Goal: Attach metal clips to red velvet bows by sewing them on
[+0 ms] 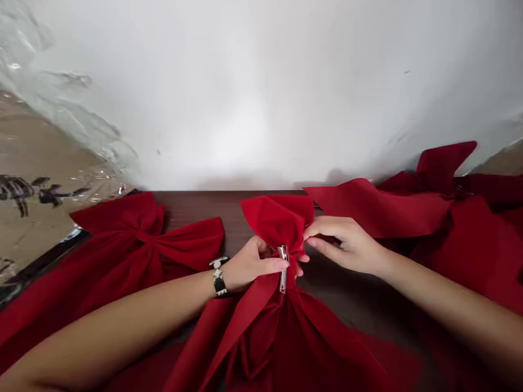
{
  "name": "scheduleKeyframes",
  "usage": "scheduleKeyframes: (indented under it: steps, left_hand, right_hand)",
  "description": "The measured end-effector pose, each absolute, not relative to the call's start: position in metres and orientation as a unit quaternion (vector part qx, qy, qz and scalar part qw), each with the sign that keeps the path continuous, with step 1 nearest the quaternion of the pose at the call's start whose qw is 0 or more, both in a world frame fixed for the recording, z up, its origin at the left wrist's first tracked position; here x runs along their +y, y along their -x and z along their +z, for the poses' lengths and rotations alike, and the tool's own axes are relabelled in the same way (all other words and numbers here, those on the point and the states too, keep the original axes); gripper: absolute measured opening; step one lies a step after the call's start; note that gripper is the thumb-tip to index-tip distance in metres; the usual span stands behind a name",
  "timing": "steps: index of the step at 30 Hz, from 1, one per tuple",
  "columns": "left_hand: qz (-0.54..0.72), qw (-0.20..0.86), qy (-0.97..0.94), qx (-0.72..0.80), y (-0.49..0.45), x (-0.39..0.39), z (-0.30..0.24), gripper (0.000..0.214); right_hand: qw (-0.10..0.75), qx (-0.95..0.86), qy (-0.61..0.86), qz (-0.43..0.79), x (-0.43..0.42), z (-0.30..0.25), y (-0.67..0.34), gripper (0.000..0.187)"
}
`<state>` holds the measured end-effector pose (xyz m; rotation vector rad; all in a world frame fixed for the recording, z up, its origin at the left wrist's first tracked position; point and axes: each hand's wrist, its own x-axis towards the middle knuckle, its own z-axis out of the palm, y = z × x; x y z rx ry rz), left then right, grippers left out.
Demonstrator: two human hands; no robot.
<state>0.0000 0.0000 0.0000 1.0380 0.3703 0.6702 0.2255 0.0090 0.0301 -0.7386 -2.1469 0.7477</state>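
Note:
A red fabric bow stands on its side in the middle, its long tails spreading down toward me. My left hand grips the gathered centre, thumb in front and fingertips showing behind. Under that thumb a silver metal hair clip lies lengthwise on the bow's middle. My right hand is beside the bow's right edge, thumb and forefinger pinched together at the cloth near the knot. Whatever lies between those fingertips, perhaps a thread or the fabric edge, is too small to make out.
Another red bow lies at the left on the dark brown table. More red fabric pieces are heaped at the right. A white wall rises behind the table. A plastic-wrapped cardboard box stands at the far left.

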Motion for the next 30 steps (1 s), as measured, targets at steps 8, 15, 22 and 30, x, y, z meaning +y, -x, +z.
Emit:
scheduleKeyframes:
  steps: [8, 15, 22, 30]
  left_hand:
    - [0.278, 0.793, -0.509, 0.186, 0.001, 0.0, 0.004, 0.036]
    - [0.256, 0.765, -0.561, 0.184, 0.007, 0.001, 0.004, 0.033]
    - [0.254, 0.764, -0.563, 0.189, 0.006, 0.001, 0.004, 0.034]
    - [0.263, 0.762, -0.562, 0.184, 0.005, 0.004, 0.002, 0.039]
  right_hand:
    - [0.389, -0.669, 0.299, 0.558, 0.002, 0.04, -0.215, 0.022]
    - [0.311, -0.611, 0.318, 0.655, 0.006, 0.035, -0.215, 0.033]
    - [0.308, -0.64, 0.295, 0.639, -0.003, 0.041, -0.208, 0.034]
    - [0.401, -0.586, 0.361, 0.604, -0.007, 0.038, -0.2, 0.03]
